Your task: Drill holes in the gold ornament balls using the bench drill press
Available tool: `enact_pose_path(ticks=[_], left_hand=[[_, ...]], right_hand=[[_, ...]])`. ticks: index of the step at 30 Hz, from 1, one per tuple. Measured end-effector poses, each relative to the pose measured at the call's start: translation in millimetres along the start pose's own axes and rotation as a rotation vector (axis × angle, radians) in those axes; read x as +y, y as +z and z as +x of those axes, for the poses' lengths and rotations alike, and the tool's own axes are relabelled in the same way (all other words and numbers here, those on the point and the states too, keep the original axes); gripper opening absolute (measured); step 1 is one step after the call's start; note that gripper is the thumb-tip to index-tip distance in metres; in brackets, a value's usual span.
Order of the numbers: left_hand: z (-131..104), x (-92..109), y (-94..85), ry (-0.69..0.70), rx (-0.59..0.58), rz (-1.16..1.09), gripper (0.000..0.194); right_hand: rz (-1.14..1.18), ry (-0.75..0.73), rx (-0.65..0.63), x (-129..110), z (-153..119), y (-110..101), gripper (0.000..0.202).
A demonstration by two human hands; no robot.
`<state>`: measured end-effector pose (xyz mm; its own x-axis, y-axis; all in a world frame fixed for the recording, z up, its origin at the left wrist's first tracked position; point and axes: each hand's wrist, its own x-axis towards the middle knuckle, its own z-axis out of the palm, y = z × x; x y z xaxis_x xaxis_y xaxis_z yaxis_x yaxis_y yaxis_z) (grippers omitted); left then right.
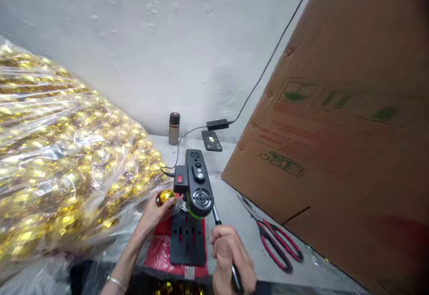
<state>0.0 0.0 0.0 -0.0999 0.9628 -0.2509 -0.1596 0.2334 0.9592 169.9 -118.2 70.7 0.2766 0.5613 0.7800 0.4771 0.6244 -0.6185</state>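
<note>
My left hand (pixel 158 211) pinches a shiny gold ball (pixel 166 196) at the left side of a small black bench machine (pixel 200 183). A red rocker switch (pixel 180 179) sits on the machine's side box, and a slotted black base plate (pixel 187 241) lies in front. My right hand (pixel 231 254) is wrapped round the black grip of a metal lever (pixel 217 216) that runs up to the machine's right side. Red plastic sheeting (pixel 159 250) lies under the base plate. The spot where the ball meets the machine is partly hidden.
A large clear bag of gold balls (pixel 80 161) fills the left. Red-handled scissors (pixel 279 243) lie at right beside a big cardboard box (pixel 328 129). Behind stand a bottle (pixel 174 128), a dark phone-shaped slab (pixel 212 141) and a corded power adapter (pixel 217 124). More gold pieces (pixel 179 288) show at the bottom edge.
</note>
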Motion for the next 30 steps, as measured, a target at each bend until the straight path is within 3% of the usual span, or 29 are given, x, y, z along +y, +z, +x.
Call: enact_pose_path(ticks=[3,7,11,14,17,24,30], left_hand=[[-24,-19,-2.2,-0.126,-0.113,-0.193,0.07],[-45,-38,0.2,-0.193,-0.2,-0.239,0.077],[-50,-60,6.2,-0.107,-0.173,0.082,0.089],[-49,-71,9.1,0.091,-0.124,0.328,0.078],[-49,-71,10.2,0.255,-0.139,0.485,0.064],[-58,-59,9.3,0.39,-0.258,0.71,0.052],[-63,-60,18.1,0.391,-0.18,0.924,0.05]], right_hand=[[0.016,-0.021,0.0,1,7,-2,0.032],[0.016,-0.061,0.002,3,11,-2,0.029],[0.005,-0.092,-0.021,4,13,-3,0.028],[-0.013,-0.108,-0.03,3,14,-4,0.03],[-0.027,-0.127,-0.027,1,15,-5,0.031],[-0.034,-0.138,-0.032,2,15,-3,0.03],[-0.036,-0.131,-0.051,1,14,-6,0.03]])
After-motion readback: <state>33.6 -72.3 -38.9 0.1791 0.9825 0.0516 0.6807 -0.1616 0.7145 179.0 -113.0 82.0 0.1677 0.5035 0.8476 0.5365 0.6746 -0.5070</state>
